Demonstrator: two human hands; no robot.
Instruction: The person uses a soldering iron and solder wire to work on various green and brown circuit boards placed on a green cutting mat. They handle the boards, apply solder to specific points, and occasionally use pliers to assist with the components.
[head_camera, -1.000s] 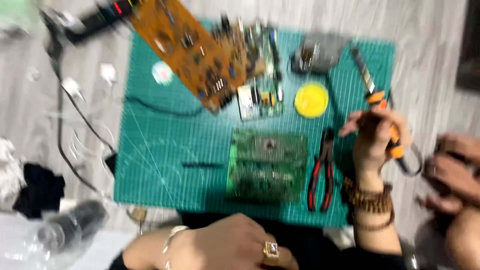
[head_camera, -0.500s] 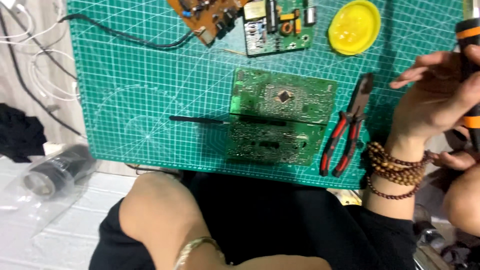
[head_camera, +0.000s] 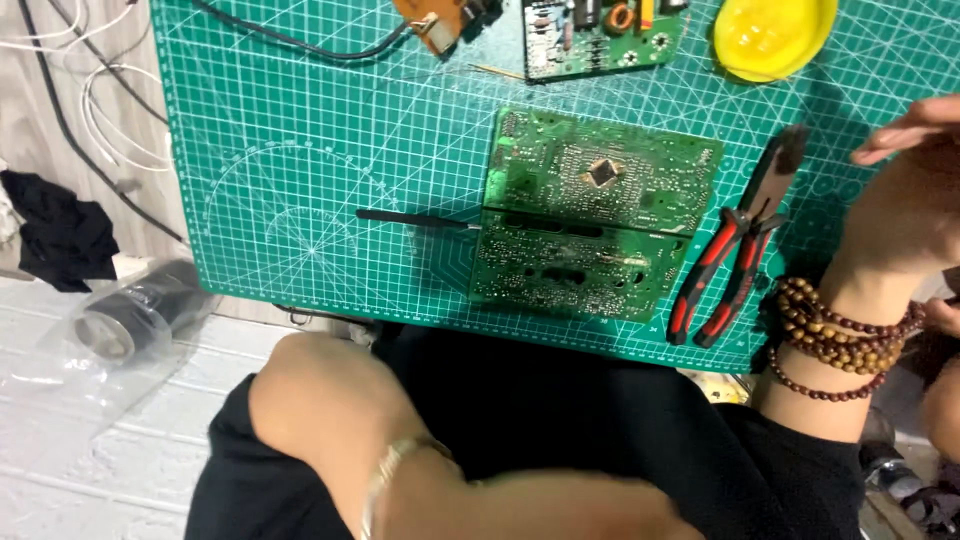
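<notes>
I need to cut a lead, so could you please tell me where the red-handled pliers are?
In the head view, the red-handled pliers lie on the green cutting mat, just right of the two green circuit boards and left of the right hand.

L forearm (head_camera: 330, 420): bent across lower centre of frame, thin bracelet at wrist, hand blurred at bottom edge, grip unreadable | R hand (head_camera: 905, 205): right edge, raised, fingers extended toward upper right, partly cropped | R wrist: stacked bead bracelets
</notes>
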